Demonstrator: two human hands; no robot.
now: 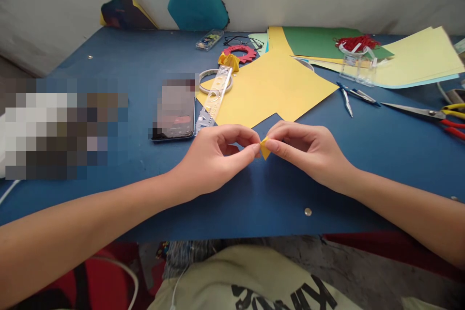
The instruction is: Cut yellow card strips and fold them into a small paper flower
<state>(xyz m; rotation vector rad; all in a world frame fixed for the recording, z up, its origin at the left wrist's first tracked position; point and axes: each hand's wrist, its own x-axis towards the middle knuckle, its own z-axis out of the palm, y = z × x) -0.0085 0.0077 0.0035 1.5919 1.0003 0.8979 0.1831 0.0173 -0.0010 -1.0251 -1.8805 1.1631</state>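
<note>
Over the table's point(232, 210) near side, both hands' fingers are closed on a small folded yellow paper point(266, 151): the left hand point(218, 157) at its left edge, the right hand point(314, 150) at its upper right, neither clearly nearer. Its tapered point aims toward the person. Beyond lies a notched yellow sheet point(272, 87), then a red paper ring point(251, 54).
</note>
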